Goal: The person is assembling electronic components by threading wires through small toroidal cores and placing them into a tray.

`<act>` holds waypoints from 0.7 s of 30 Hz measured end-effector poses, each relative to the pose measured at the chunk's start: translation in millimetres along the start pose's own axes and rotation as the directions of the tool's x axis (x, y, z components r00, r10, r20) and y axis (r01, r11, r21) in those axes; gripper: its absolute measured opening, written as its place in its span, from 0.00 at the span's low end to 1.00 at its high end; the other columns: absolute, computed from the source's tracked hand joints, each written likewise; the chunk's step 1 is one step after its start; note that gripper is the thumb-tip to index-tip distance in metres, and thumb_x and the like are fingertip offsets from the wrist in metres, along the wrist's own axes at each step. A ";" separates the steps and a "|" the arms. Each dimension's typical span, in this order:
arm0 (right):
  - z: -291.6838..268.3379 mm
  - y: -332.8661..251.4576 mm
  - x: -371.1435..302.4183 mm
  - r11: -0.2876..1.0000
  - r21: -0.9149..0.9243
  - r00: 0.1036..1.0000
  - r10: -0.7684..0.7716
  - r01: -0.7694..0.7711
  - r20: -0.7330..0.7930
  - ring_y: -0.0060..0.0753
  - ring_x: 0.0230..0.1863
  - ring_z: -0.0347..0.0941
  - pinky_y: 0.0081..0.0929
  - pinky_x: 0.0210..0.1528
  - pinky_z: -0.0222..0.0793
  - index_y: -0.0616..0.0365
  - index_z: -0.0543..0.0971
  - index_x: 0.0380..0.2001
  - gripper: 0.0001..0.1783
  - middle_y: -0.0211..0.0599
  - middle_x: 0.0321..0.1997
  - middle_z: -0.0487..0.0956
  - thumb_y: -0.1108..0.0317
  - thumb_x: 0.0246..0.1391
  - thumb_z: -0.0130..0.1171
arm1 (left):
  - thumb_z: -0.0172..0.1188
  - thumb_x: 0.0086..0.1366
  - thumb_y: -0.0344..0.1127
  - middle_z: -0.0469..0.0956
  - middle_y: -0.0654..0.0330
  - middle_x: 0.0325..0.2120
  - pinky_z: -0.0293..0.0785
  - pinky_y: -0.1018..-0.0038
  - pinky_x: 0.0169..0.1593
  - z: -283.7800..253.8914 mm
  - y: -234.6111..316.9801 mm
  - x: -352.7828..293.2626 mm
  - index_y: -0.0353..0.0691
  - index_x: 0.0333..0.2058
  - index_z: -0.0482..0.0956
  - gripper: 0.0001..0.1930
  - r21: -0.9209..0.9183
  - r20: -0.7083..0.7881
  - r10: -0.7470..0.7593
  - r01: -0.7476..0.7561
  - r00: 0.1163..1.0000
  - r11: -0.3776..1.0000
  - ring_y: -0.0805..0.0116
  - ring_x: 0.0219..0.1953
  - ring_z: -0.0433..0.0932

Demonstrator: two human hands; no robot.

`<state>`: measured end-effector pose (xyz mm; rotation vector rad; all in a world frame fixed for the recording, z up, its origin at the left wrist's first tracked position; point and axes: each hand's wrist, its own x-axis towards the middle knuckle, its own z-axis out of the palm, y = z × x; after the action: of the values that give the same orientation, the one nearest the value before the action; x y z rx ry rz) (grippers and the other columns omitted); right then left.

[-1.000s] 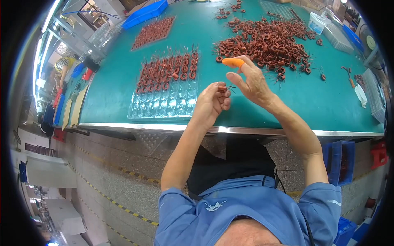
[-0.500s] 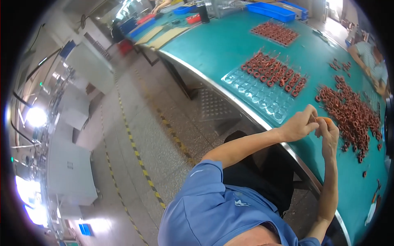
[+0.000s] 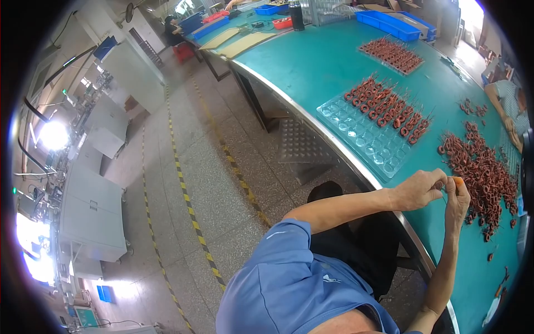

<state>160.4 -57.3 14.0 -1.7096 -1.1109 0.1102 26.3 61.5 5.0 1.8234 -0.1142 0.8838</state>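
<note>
the grey floor [image 3: 206, 178] spread out on your left, with yellow and black stripes running along it. the big green table [image 3: 311, 61] stood in front of you, and its shiny edge ran slantwise past you. over on the far right side of the table, another person [image 3: 505, 94] had an arm by the top. you wore a blue shirt [image 3: 283, 267]. a long blue bin [image 3: 387, 25] sat at the far end of the table. a big messy pile of red-brown rings [image 3: 481, 170] lay just past your right hand [image 3: 458, 206]. the near clear tray [image 3: 356, 131] lay past your left hand [image 3: 417, 190]. its far rows were full of rings with thin wires sticking up, and its near rows showed clear round cups. the far tray [image 3: 391, 55], full of rings, lay behind it. a black bottle [image 3: 296, 15] stood near the bin. your two hands met over the table's near edge, with fingers bent and tips close together. what they held was hidden, so you could not tell if they gripped a ring. an orange finger cover [image 3: 458, 181] sat on your right hand. one lone ring [image 3: 490, 257] lay apart from the pile.
</note>
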 end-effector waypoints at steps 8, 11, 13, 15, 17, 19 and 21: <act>-5.3 -25.5 -11.1 0.433 -0.732 0.614 -0.789 0.526 -0.026 0.46 0.33 0.74 0.38 0.33 0.71 0.66 0.77 0.30 0.05 0.45 0.32 0.77 0.78 0.51 0.63 | 0.57 0.58 0.24 0.75 0.48 0.34 0.73 0.61 0.38 8.5 -6.0 19.9 0.35 0.41 0.70 0.12 0.298 -0.136 0.261 -0.212 0.956 0.931 0.46 0.37 0.76; 14.0 -38.0 -5.1 0.549 -0.586 0.646 -0.762 0.596 -0.056 0.43 0.26 0.69 0.38 0.27 0.63 0.63 0.75 0.27 0.08 0.40 0.27 0.72 0.77 0.45 0.66 | 0.56 0.60 0.22 0.76 0.51 0.29 0.73 0.69 0.31 -2.8 -16.8 20.9 0.35 0.44 0.72 0.13 0.264 -0.154 0.134 -0.090 0.979 0.960 0.59 0.26 0.77; 19.9 -33.3 -1.1 0.685 -0.476 0.712 -0.684 0.552 -0.158 0.40 0.24 0.69 0.34 0.25 0.64 0.64 0.76 0.26 0.08 0.39 0.26 0.73 0.75 0.46 0.66 | 0.56 0.64 0.25 0.73 0.64 0.21 0.68 0.80 0.24 -12.0 -12.9 16.4 0.35 0.44 0.72 0.10 0.122 -0.161 -0.042 0.062 0.986 0.991 0.82 0.20 0.70; 7.1 -27.4 -7.1 0.759 -0.445 0.764 -0.607 0.475 -0.219 0.38 0.23 0.69 0.32 0.23 0.63 0.64 0.77 0.26 0.08 0.38 0.25 0.73 0.74 0.46 0.67 | 0.56 0.64 0.25 0.73 0.65 0.21 0.68 0.81 0.24 -7.3 2.8 16.0 0.35 0.44 0.72 0.09 -0.088 -0.062 -0.187 0.182 0.980 0.979 0.81 0.20 0.71; 1.5 -27.6 -9.2 0.778 -0.418 0.754 -0.599 0.469 -0.270 0.38 0.21 0.68 0.30 0.21 0.63 0.64 0.78 0.26 0.06 0.38 0.24 0.73 0.74 0.48 0.66 | 0.56 0.65 0.26 0.72 0.65 0.21 0.67 0.81 0.24 -3.3 7.8 18.6 0.36 0.44 0.72 0.09 -0.109 -0.026 -0.173 0.169 0.985 0.979 0.81 0.20 0.71; 2.8 -29.1 -9.5 0.853 -0.327 0.810 -0.503 0.407 -0.302 0.35 0.21 0.69 0.29 0.21 0.63 0.64 0.79 0.26 0.06 0.39 0.23 0.72 0.73 0.49 0.66 | 0.56 0.66 0.27 0.71 0.66 0.20 0.67 0.81 0.25 -6.8 9.1 16.5 0.36 0.45 0.71 0.10 -0.135 0.019 -0.219 0.220 0.975 0.966 0.80 0.20 0.70; -1.6 -34.6 -10.3 0.950 -0.196 0.905 -0.295 0.243 -0.308 0.27 0.21 0.67 0.25 0.21 0.60 0.64 0.80 0.28 0.08 0.36 0.23 0.73 0.69 0.53 0.64 | 0.55 0.65 0.25 0.71 0.65 0.20 0.67 0.80 0.23 -5.9 10.7 13.4 0.36 0.44 0.71 0.10 -0.201 0.025 -0.197 0.198 0.980 0.959 0.80 0.19 0.70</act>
<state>134.2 -65.0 37.7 -1.6131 -1.1067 -0.4374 28.0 66.0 22.5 1.6155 -0.0226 0.7006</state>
